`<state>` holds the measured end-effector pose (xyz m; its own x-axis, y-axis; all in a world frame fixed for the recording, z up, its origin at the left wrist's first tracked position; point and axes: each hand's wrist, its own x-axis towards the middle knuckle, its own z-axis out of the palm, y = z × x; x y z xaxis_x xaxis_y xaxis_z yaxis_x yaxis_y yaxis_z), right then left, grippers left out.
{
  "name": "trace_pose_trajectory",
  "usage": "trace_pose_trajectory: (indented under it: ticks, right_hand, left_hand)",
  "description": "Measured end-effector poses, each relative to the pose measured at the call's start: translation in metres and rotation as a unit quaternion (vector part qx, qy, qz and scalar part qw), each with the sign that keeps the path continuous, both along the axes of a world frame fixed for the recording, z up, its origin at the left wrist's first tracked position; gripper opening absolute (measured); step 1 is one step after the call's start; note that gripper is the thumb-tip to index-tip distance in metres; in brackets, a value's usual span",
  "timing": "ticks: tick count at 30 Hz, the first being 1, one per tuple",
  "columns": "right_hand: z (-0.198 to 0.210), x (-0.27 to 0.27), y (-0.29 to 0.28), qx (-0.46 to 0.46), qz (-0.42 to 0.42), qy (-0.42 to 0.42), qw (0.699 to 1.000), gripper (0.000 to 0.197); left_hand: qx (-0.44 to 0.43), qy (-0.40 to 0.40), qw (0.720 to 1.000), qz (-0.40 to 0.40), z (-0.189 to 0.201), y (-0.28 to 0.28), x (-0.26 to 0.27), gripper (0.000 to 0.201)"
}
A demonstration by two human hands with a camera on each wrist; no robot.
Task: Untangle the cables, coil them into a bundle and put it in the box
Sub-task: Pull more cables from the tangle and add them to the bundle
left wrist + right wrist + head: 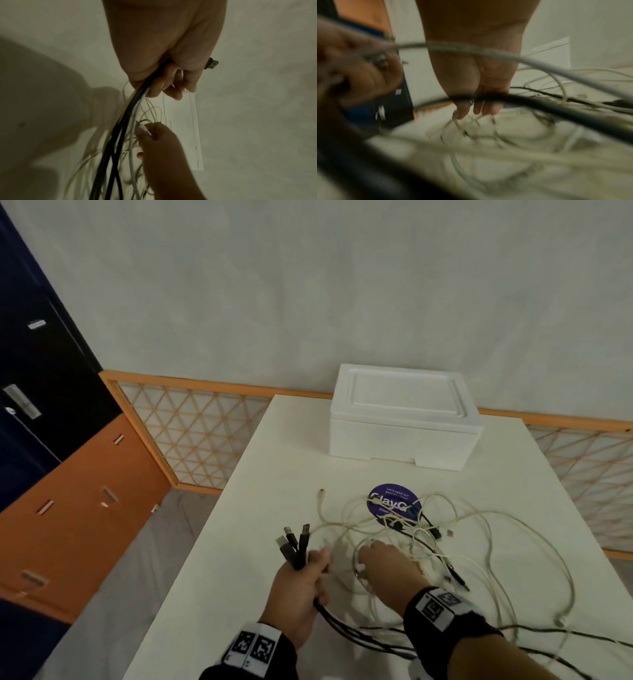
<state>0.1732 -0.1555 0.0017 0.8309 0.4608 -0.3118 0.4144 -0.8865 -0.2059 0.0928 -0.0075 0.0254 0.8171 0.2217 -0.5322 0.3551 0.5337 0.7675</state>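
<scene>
A pale plaster wall (308, 285) fills twelve o'clock, with an orange-framed lattice panel (191, 433) along its foot. At nine o'clock stand orange cabinets (78, 515) under dark blue doors (30, 364). The white table (260, 542) sits on grey floor (150, 559).

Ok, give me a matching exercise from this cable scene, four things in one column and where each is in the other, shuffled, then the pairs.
Things:
1. black plugs
2. box
3. purple sticker
4. right hand

Places or states:
A. at the table's far end, lid on
B. reaching into the white cables
C. sticking up out of the left hand's grip
D. flat on the table, partly under the tangle

Pairs: 1-C, 2-A, 3-D, 4-B
</scene>
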Motion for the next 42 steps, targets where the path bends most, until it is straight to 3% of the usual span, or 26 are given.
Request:
trace_pose_trajectory:
  ticks: [2, 5, 7, 12, 14, 17, 19, 20, 22, 24, 25, 28, 31, 33, 35, 37, 40, 42]
  right_hand:
    - [0.023, 0.003, -0.001, 0.093, -0.044, 0.003, 0.995, 0.009]
    - [0.07, 0.012, -0.005, 0.194, -0.052, -0.046, 0.979, 0.006]
    - [0.097, 0.014, -0.008, 0.23, -0.032, -0.082, 0.969, 0.005]
    - [0.13, 0.02, -0.015, 0.27, -0.028, -0.08, 0.959, 0.008]
    - [0.139, 0.02, -0.016, 0.38, -0.068, -0.053, 0.921, 0.021]
    - [0.155, 0.018, -0.016, 0.555, -0.127, -0.036, 0.821, 0.031]
    - [0.162, 0.021, -0.019, 0.579, -0.129, -0.057, 0.803, 0.029]
    - [0.162, 0.023, -0.021, 0.559, -0.124, -0.056, 0.818, 0.031]
    - [0.155, 0.028, -0.025, 0.451, -0.101, -0.025, 0.886, 0.032]
    - [0.146, 0.027, -0.024, 0.308, -0.051, -0.006, 0.95, 0.016]
    - [0.141, 0.024, -0.022, 0.274, -0.032, -0.005, 0.961, 0.008]
    - [0.134, 0.017, -0.014, 0.353, -0.046, 0.003, 0.935, 0.011]
    - [0.124, 0.012, -0.009, 0.452, -0.102, 0.024, 0.886, 0.032]
    - [0.114, 0.008, -0.007, 0.446, -0.095, 0.116, 0.883, 0.049]
    - [0.097, 0.005, -0.006, 0.432, -0.053, 0.208, 0.876, 0.043]
    - [0.091, 0.001, -0.007, 0.409, -0.037, 0.186, 0.893, 0.015]
    - [0.089, 0.004, -0.02, 0.329, -0.048, 0.061, 0.941, 0.014]
    - [0.085, 0.009, -0.037, 0.275, -0.046, 0.024, 0.96, 0.014]
  left_hand:
    - [0.04, -0.036, 0.998, -0.038, 0.008, -0.001, 0.007, 0.005]
    - [0.087, -0.076, 0.988, -0.104, 0.023, -0.009, 0.022, 0.023]
    - [0.119, -0.097, 0.98, -0.128, 0.033, -0.018, 0.032, 0.027]
    - [0.153, -0.1, 0.977, -0.106, 0.041, -0.026, 0.05, 0.005]
    - [0.192, -0.076, 0.971, -0.118, 0.038, -0.024, 0.055, 0.005]
    - [0.224, -0.015, 0.966, -0.131, 0.028, -0.019, 0.056, 0.012]
    - [0.234, 0.01, 0.967, -0.103, 0.023, -0.014, 0.054, 0.018]
    - [0.233, 0.006, 0.969, -0.078, 0.023, -0.011, 0.053, 0.018]
    - [0.218, -0.026, 0.975, -0.041, 0.029, -0.01, 0.052, 0.015]
    - [0.201, -0.073, 0.975, -0.061, 0.041, -0.013, 0.053, 0.017]
    - [0.189, -0.1, 0.973, -0.088, 0.045, -0.016, 0.053, 0.019]
    - [0.177, -0.142, 0.963, -0.143, 0.055, -0.027, 0.053, 0.009]
    - [0.122, -0.142, 0.975, -0.12, 0.06, -0.029, 0.053, 0.018]
    - [0.054, -0.146, 0.982, -0.104, 0.066, -0.027, 0.053, 0.029]
    - [0.02, -0.149, 0.984, -0.091, 0.072, -0.023, 0.055, 0.038]
    - [0.029, -0.144, 0.987, -0.07, 0.076, -0.014, 0.056, 0.037]
    - [0.054, -0.126, 0.991, 0.013, 0.079, 0.007, 0.059, 0.027]
    - [0.06, -0.109, 0.989, 0.086, 0.078, 0.027, 0.06, 0.022]
